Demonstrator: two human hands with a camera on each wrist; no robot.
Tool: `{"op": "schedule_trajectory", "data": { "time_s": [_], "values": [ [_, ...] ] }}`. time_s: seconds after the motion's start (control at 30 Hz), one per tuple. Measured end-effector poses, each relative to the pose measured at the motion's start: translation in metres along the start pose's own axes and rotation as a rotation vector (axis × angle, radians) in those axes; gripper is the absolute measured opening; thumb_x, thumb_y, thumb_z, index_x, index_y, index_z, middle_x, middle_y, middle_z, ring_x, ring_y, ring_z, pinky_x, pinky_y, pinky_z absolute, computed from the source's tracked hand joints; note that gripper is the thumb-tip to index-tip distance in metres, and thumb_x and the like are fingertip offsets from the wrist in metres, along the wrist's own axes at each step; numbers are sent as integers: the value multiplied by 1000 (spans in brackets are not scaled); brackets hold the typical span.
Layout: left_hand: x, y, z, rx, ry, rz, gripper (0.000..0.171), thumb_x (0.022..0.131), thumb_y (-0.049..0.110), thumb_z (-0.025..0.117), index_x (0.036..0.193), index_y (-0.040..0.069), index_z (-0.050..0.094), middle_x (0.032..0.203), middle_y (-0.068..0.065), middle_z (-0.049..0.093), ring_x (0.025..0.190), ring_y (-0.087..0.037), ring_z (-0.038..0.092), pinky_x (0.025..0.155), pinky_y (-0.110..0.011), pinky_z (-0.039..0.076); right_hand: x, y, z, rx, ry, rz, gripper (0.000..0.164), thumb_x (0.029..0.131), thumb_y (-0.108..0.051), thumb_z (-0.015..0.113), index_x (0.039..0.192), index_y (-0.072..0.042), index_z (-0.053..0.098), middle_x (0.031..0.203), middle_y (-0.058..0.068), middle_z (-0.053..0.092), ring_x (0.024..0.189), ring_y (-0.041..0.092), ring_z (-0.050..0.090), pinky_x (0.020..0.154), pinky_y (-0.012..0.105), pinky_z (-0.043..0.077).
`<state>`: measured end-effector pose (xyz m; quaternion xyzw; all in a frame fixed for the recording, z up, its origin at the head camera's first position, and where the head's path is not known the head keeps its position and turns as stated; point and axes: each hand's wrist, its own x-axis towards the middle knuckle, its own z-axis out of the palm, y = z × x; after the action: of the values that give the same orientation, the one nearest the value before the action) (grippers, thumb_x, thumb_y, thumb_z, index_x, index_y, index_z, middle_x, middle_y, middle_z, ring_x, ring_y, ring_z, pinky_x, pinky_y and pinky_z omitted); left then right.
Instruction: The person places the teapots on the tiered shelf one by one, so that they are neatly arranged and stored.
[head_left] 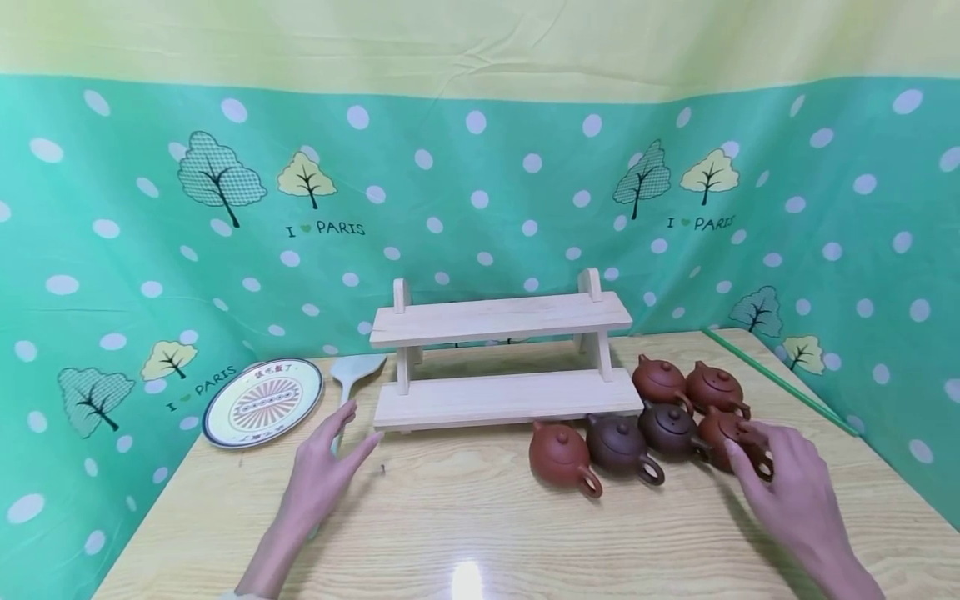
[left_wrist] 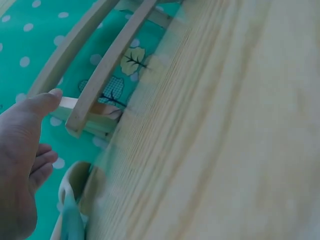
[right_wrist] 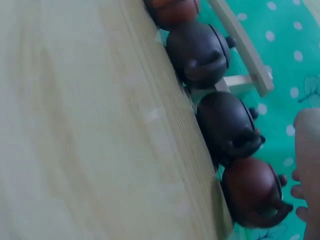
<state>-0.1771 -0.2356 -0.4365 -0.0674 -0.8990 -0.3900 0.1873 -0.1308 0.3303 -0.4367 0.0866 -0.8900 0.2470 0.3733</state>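
Note:
My left hand [head_left: 324, 475] hovers with fingers spread over a pale spatula [head_left: 357, 367], holding nothing. The left wrist view shows its thumb raised beside the shelf and the spatula [left_wrist: 73, 220] below. On the right, my right hand [head_left: 787, 483] reaches over a reddish-brown clay teapot [head_left: 723, 433], partly covering it. In the right wrist view a gap shows between these fingers and that teapot [right_wrist: 251, 187]. To its left stand two dark teapots [head_left: 670, 429] and another reddish-brown teapot [head_left: 558, 454]. Two more reddish teapots [head_left: 658, 379] sit behind.
A two-tier wooden shelf [head_left: 502, 319] stands at the middle back of the table [head_left: 420, 533], its boards bare. At the left lies a patterned plate [head_left: 228, 417]. A green stick [head_left: 780, 381] lies along the right edge. Polka-dot cloth [head_left: 480, 167] hangs behind and at both sides.

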Motion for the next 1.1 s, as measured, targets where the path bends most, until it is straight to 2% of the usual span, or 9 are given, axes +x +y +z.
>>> {"op": "schedule_trajectory", "data": {
  "time_s": [0.07, 0.17, 0.33, 0.53, 0.7, 0.83, 0.97, 1.1],
  "values": [
    [2, -2, 2, -28, -6, -17, 74, 97, 41, 74, 150, -4, 47, 144, -28, 55, 132, -49, 52, 110, -63, 41, -4, 4, -1, -30, -25, 41, 28, 94, -7, 73, 114, 9, 63, 104, 24, 60, 93, 39, 53, 77, 44, 37],
    [4, -7, 6, -65, -17, -41, 74, 98, 41, 73, 150, -5, 46, 145, -28, 54, 133, -50, 51, 111, -62, 40, -11, 8, -4, -71, -68, 112, 28, 96, -13, 72, 113, 9, 64, 103, 23, 58, 91, 37, 50, 74, 41, 35],
    [7, -13, 12, -110, -20, -76, 74, 97, 40, 74, 150, -5, 47, 145, -28, 55, 133, -48, 51, 113, -60, 39, -17, 15, -11, -110, -124, 195, 36, 101, -19, 67, 117, 13, 60, 106, 27, 54, 94, 41, 48, 76, 52, 34],
    [9, -14, 14, -121, -25, -78, 70, 98, 38, 74, 148, -5, 49, 142, -26, 57, 131, -48, 53, 112, -58, 41, -22, 21, -16, -149, -159, 262, 36, 104, -24, 63, 112, 11, 62, 99, 23, 53, 89, 37, 46, 73, 48, 33],
    [10, -14, 15, -116, -43, -80, 67, 98, 37, 74, 147, -3, 51, 140, -25, 60, 129, -47, 56, 110, -59, 42, -22, 23, -17, -189, -170, 268, 31, 104, -24, 62, 101, 7, 66, 81, 12, 52, 74, 28, 45, 62, 40, 32],
    [11, -14, 15, -108, -61, -90, 67, 98, 39, 73, 147, -2, 51, 139, -24, 62, 128, -45, 57, 110, -60, 42, -21, 24, -18, -185, -211, 292, 27, 105, -22, 60, 102, 4, 66, 68, 2, 48, 58, 17, 41, 52, 32, 31],
    [12, -14, 15, -92, -67, -89, 66, 98, 40, 73, 146, -1, 53, 136, -23, 64, 127, -44, 58, 109, -59, 44, -21, 26, -17, -163, -261, 336, 29, 108, -23, 56, 107, 6, 64, 68, 0, 50, 58, 16, 43, 51, 32, 34],
    [12, -14, 16, -80, -62, -81, 64, 99, 39, 73, 144, -2, 54, 134, -22, 65, 125, -44, 60, 108, -58, 45, -24, 28, -15, -139, -228, 315, 25, 107, -19, 58, 105, 5, 64, 69, 1, 49, 58, 12, 43, 51, 31, 35]
  ]
}}
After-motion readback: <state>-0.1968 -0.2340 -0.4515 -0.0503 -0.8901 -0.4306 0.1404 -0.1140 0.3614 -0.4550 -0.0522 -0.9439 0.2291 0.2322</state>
